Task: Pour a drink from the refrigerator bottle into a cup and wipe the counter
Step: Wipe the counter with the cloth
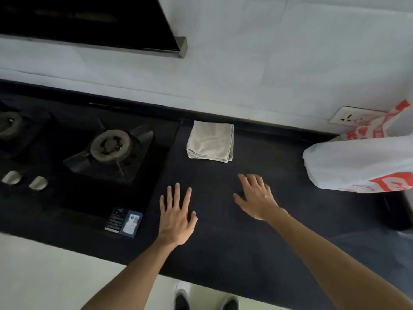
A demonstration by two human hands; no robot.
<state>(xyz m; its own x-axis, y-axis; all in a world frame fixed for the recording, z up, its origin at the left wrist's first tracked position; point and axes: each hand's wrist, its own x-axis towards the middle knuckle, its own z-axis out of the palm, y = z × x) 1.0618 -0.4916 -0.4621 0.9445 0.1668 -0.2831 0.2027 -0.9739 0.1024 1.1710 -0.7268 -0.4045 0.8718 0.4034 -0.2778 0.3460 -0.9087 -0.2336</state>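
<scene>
A folded pale grey cloth point(210, 142) lies on the dark counter point(279, 220) near the back wall, just right of the stove. My left hand point(176, 217) is spread flat over the counter in front of the cloth, fingers straight. My right hand point(257, 196) hovers or rests over the counter a little to the right, fingers extended toward the cloth, holding nothing. No bottle or cup is in view.
A black gas stove point(107, 153) with a burner and two knobs point(24, 180) fills the left side. A white and red plastic bag point(366, 159) stands at the right, under a wall socket point(353, 118). A range hood point(93, 25) hangs above the stove.
</scene>
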